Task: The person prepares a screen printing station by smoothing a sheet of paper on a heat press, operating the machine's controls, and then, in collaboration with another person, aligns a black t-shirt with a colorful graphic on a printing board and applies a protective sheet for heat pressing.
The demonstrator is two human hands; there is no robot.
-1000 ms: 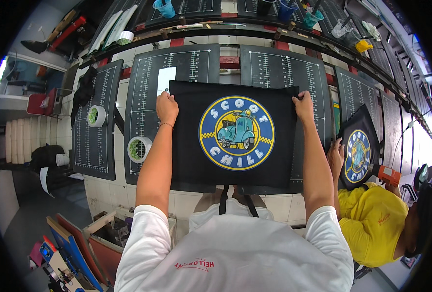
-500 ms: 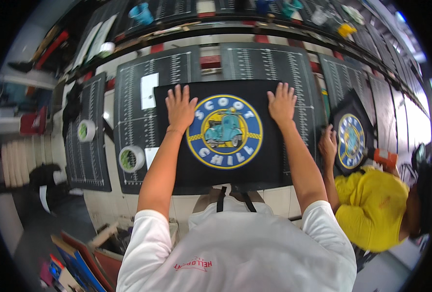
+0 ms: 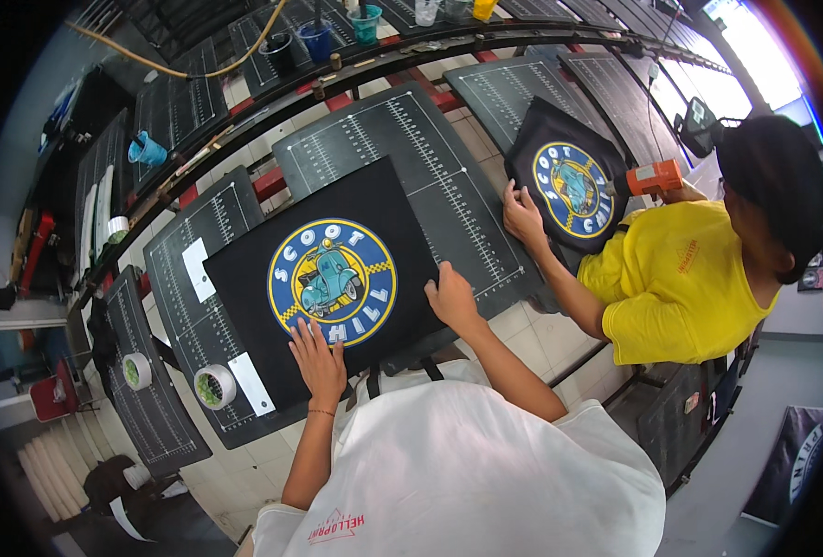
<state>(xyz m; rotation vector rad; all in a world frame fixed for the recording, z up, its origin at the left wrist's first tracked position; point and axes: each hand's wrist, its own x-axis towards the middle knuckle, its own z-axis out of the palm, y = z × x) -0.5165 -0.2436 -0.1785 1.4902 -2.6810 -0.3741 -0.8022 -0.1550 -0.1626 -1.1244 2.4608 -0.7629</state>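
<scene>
A black shirt [image 3: 337, 243] with a round blue and yellow scooter print [image 3: 332, 276] lies flat on a dark ruled platen [image 3: 402, 130]. My left hand [image 3: 319, 357] rests palm down, fingers spread, on the shirt's near edge just below the print. At the shirt's near right corner, my right hand [image 3: 452, 295] presses flat in the same way. Neither hand holds anything.
A person in a yellow shirt [image 3: 685, 278] at the right holds an orange tool [image 3: 657, 176] over a second printed shirt [image 3: 569, 186]. Two tape rolls [image 3: 215, 386] lie on platens at the left. Cups [image 3: 150, 148] stand on the far rail.
My hands slid from the shirt's far corners to its near edge. The view has turned, so the platen and shirt now lie at a slant.
</scene>
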